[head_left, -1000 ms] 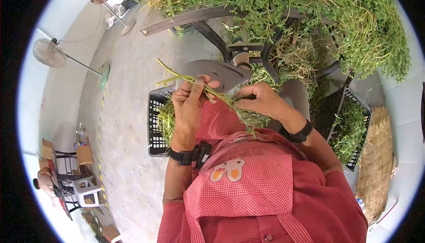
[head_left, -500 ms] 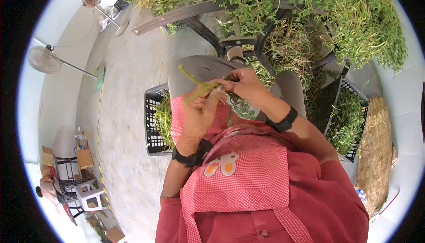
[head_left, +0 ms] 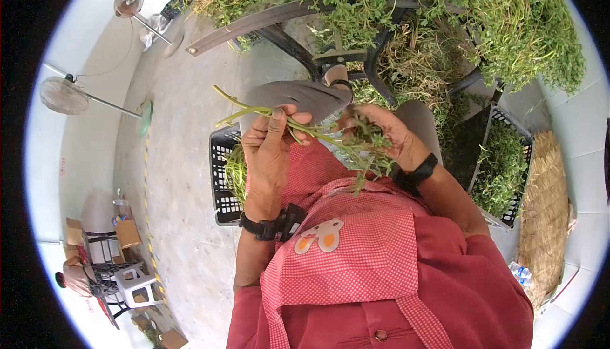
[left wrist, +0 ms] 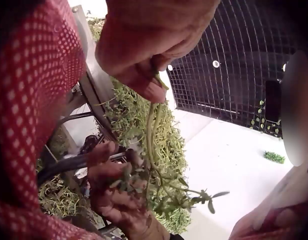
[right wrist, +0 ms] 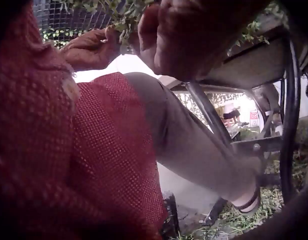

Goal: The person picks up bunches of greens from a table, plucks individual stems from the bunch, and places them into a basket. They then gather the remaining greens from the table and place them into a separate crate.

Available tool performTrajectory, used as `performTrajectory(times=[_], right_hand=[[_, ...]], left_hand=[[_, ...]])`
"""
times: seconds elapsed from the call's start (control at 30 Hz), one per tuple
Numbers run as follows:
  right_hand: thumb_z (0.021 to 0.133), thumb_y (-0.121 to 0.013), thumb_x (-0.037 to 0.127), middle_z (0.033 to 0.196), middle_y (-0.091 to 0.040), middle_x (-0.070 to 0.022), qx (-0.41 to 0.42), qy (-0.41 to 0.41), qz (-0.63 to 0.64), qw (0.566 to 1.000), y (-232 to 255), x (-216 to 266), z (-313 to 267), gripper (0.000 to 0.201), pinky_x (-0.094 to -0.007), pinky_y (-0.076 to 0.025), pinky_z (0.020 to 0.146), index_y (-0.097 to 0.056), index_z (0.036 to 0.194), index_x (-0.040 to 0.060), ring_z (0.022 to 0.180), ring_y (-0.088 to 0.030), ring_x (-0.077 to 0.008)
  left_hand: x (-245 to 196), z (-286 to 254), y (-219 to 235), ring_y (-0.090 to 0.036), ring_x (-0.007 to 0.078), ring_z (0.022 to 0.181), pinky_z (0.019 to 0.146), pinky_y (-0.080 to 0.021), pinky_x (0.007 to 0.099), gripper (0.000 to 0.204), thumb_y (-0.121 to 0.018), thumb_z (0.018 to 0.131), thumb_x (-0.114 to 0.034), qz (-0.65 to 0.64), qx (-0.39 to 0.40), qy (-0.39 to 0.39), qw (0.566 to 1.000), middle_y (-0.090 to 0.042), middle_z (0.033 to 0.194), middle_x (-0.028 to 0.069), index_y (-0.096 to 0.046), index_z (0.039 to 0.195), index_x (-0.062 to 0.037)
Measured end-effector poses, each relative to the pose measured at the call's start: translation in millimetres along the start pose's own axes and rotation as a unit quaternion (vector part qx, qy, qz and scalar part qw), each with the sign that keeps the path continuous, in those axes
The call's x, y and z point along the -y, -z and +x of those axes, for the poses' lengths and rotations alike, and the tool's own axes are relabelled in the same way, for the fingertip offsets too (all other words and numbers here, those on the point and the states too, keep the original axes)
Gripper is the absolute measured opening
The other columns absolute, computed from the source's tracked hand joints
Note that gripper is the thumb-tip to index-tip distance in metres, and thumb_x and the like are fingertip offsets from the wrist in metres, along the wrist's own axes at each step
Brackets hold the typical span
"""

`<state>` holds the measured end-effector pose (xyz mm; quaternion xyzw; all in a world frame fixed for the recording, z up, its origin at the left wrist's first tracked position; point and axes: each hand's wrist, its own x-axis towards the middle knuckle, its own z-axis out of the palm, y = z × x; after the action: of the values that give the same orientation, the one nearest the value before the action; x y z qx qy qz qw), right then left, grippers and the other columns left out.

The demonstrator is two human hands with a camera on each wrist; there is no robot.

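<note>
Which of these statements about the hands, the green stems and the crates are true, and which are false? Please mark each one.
1. The left hand grips a bunch of green stems. True.
2. The right hand is bare of any plant. False: it holds the leafy sprigs at the stems' other end.
3. A black plastic crate with greens stands on the floor below the left hand. True.
4. The table ahead carries folded cloth. False: it bears a heap of green herbs.
</note>
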<state>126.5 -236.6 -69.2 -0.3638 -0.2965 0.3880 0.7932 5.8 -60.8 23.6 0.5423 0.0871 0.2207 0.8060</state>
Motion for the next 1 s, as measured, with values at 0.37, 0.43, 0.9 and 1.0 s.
performTrajectory(times=[0.37,0.43,0.9,1.0], right_hand=[[0.078,-0.069,0.018,0.073,-0.061,0.0004,-0.009,-0.169,-0.113,0.979,-36.6,31.1,3.7,0.018,-0.0198,-0.043,0.058,-0.064,0.078,0.0009,0.068,-0.056,-0.0055],[0.079,-0.068,0.019,0.070,-0.059,0.0012,-0.019,-0.171,-0.121,0.978,-39.9,32.5,5.1,0.019,-0.0198,-0.041,0.058,-0.063,0.074,0.0007,0.067,-0.054,-0.0053],[0.086,-0.061,0.020,0.077,-0.063,-0.0045,-0.104,-0.170,0.143,0.969,-22.4,10.2,-5.9,0.025,-0.0243,-0.049,0.059,-0.062,0.097,-0.0029,0.067,-0.060,-0.0116],[0.087,-0.060,0.023,0.082,-0.063,-0.0058,0.047,-0.234,0.151,0.959,-14.7,18.4,-5.1,0.028,-0.0249,-0.049,0.060,-0.062,0.096,-0.0037,0.070,-0.060,-0.0118]], left_hand=[[1.8,0.4,1.2,-0.060,0.0126,0.057,0.054,-0.051,0.0254,0.022,-0.051,0.092,-0.016,0.045,-0.011,-0.013,0.999,-0.067,0.083,0.0160,-0.060,0.097,0.0038],[1.8,-3.0,-2.5,-0.060,0.0127,0.057,0.055,-0.051,0.0250,0.023,-0.051,0.092,-0.017,0.068,-0.021,-0.008,0.997,-0.067,0.083,0.0157,-0.059,0.097,0.0045],[-2.2,-5.4,-6.9,-0.062,0.0146,0.063,0.061,-0.053,0.0270,0.024,-0.051,0.092,-0.017,0.094,0.005,-0.057,0.994,-0.066,0.086,0.0161,-0.059,0.099,0.0048],[-2.9,-5.8,-5.2,-0.062,0.0147,0.063,0.061,-0.053,0.0275,0.024,-0.051,0.092,-0.017,0.095,0.009,-0.053,0.994,-0.066,0.086,0.0162,-0.059,0.100,0.0043]])
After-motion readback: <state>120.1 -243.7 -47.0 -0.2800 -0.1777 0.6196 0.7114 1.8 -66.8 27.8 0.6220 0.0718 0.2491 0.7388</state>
